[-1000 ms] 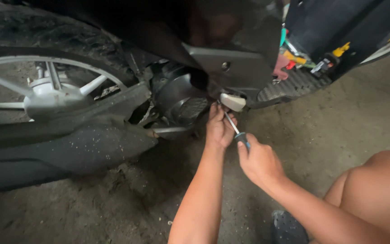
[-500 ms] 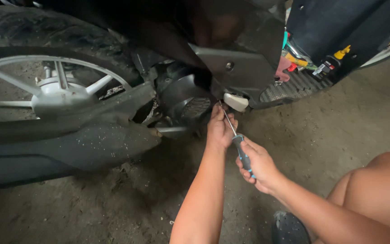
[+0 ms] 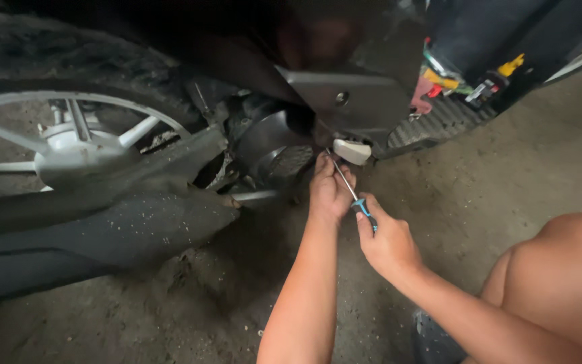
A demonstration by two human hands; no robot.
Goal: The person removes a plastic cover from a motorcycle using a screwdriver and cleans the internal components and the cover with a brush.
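Head view: the right hand is closed around the black-and-blue handle of a screwdriver, forearm running in from the lower right, wrist bent slightly upward. The thin metal shaft slants up and to the left from the fist, its tip reaching the underside of the scooter's dark side panel, just beside a small pale block fixed under that panel. The left hand is stretched straight up from the bottom edge, fingers curled at the shaft's upper end directly below the panel; whether they pinch the shaft or only steady it cannot be told. The rear wheel with pale spokes sits well to the left of the panel, and the ribbed footboard lies just to its right. A bare knee is low and to the right of the panel.

Compared with half a second ago, the right hand has slid a little up the screwdriver toward the panel, and the left hand stays at the shaft's tip.
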